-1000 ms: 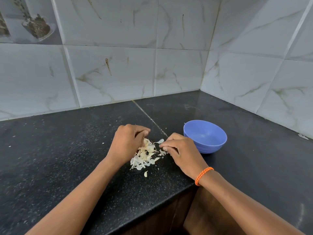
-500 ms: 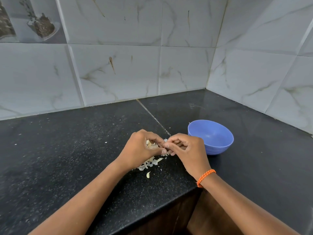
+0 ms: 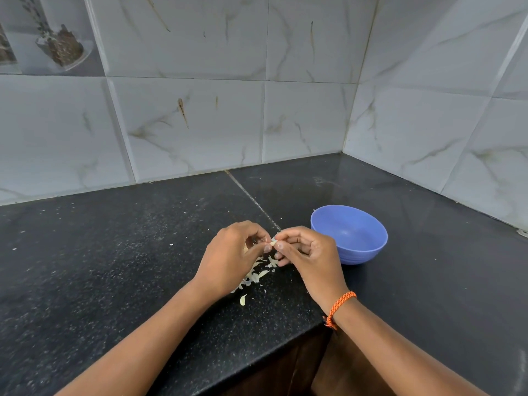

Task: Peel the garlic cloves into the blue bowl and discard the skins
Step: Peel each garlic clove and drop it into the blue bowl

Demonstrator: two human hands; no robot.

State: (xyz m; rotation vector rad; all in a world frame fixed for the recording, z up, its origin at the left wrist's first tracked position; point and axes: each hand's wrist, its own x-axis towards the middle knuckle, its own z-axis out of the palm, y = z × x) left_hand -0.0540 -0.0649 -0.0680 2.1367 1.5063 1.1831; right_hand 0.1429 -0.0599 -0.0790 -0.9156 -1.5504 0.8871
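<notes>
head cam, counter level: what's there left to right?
left hand → garlic clove pinched between both hands → right hand → blue bowl. The pile of garlic skins lies under the hands, so it is left out of the order.

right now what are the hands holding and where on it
Both the left hand and right hand pinch one small garlic clove at its ends, fingertips meeting.
</notes>
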